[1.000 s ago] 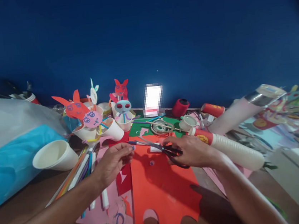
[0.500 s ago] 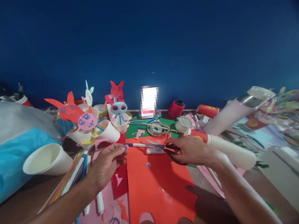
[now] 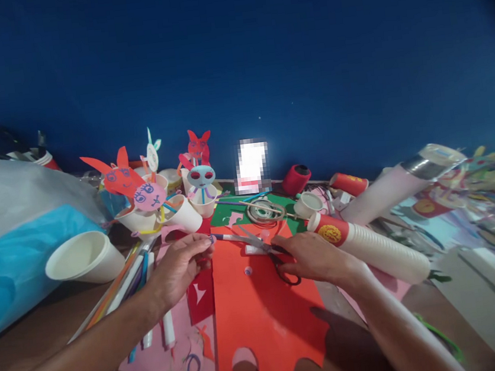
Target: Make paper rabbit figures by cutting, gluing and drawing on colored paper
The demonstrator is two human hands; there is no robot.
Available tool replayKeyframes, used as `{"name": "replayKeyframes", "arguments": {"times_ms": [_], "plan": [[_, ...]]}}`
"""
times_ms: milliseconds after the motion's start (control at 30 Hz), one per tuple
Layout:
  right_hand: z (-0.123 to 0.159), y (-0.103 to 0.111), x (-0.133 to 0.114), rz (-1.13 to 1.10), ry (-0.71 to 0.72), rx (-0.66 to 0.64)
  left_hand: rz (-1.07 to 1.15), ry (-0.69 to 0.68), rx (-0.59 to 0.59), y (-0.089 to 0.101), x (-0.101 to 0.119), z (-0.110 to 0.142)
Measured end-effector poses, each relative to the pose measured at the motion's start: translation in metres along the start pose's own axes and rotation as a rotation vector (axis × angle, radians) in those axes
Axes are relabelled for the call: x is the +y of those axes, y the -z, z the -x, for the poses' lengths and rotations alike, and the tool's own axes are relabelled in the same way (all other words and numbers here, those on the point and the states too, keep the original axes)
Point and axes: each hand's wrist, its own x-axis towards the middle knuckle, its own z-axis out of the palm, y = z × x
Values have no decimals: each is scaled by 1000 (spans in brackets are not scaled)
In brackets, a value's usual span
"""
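My left hand (image 3: pixel 188 265) pinches a small paper piece (image 3: pixel 211 239) with purple-blue drawing on it between thumb and fingertip. My right hand (image 3: pixel 313 258) grips scissors with dark handles (image 3: pixel 290 276), their silver blades parted and pointing left. Between the hands, a white marker (image 3: pixel 228 238) with a dark purple end lies on the red-orange paper sheet (image 3: pixel 266 308). Just below the scissor blades rests a small whitish block (image 3: pixel 255 249). A small round paper eye (image 3: pixel 248 271) sits on the sheet, whose lower edge has rounded cut-outs.
Paper cups with animal-face figures, one a pink face (image 3: pixel 150 196), stand at back left. A white cup (image 3: pixel 83 258) lies tipped beside several markers (image 3: pixel 141 293). To the right are stacked paper cups (image 3: pixel 380 248), a red thread spool (image 3: pixel 295 179) and a coiled cord (image 3: pixel 264 210).
The scissors' lower handle loop has swung down, and the blades look wider apart. My left hand keeps its pinch. The whole view has shifted slightly, with things appearing further right.
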Motion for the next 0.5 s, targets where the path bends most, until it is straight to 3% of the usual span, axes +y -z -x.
{"name": "replayKeyframes", "arguments": {"times_ms": [200,500], "plan": [[2,1,-7,81,-74,20,-9,-9,-4,-2,0,2],[3,-5,1,117,-37,78,22,30,-20,-4,-1,4]]}}
